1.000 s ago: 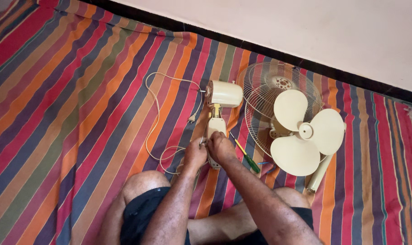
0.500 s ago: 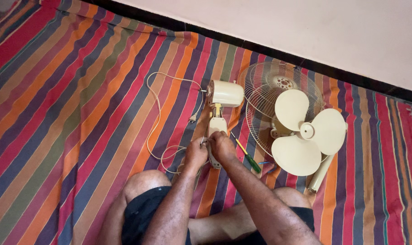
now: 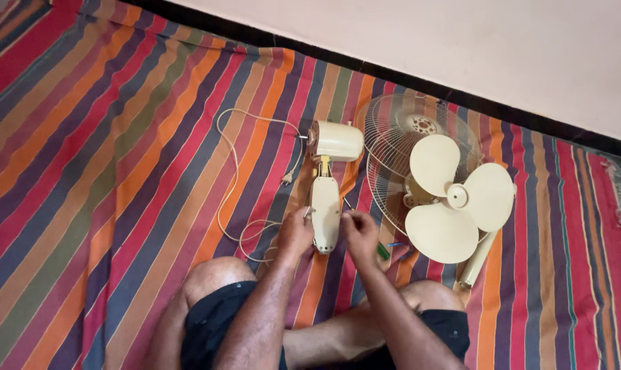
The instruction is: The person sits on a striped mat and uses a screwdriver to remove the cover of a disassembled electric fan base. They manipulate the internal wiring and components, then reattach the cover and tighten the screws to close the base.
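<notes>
A cream fan neck piece [image 3: 325, 211] lies on the striped mat, joined to the cream motor housing [image 3: 336, 140] above it. My left hand [image 3: 294, 234] rests at the neck's lower left and pinches a small metal part. My right hand [image 3: 359, 230] hovers at the neck's lower right, fingers curled as if pinching something tiny. A green-handled screwdriver [image 3: 382, 249] lies just beneath my right hand. To the right sit the three-blade cream fan blade [image 3: 454, 197] and a wire guard [image 3: 399, 147].
A white power cord [image 3: 236, 185] loops left of the motor, its plug [image 3: 287, 179] near the neck. A cream tube [image 3: 476, 259] lies under the blade. The striped mat [image 3: 105, 171] ends at a dark border and pale wall [image 3: 461, 41]. My knees frame the near edge.
My two hands have drawn slightly apart, from meeting on the neck piece to sitting at either side of its lower end. The fan parts have not moved.
</notes>
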